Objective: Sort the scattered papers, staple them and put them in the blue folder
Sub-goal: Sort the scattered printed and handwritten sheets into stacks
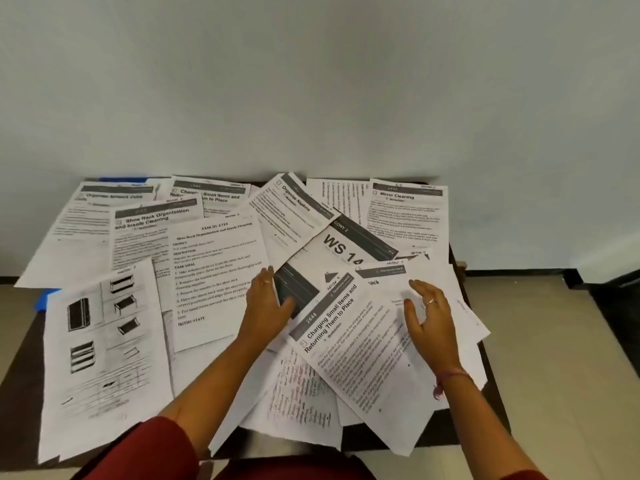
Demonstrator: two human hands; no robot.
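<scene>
Red sleeves (152, 448) reach forward; left hand (268, 306) and right hand (429, 313) rest flat, fingers spread, steadying overlapping papers (214, 271) on a dark table (20, 358), likely choosing sheets to sort.

Wall: plain pale grey-white painted wall (311, 81)
Floor: beige tiled floor (554, 341)
Furniture: dark brown table (491, 362) against the wall

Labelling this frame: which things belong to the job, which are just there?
Job: papers scattered over the table; blue folder, mostly buried under them; left hand and right hand, both on the sheets.
Just there: table, wall, floor.
</scene>
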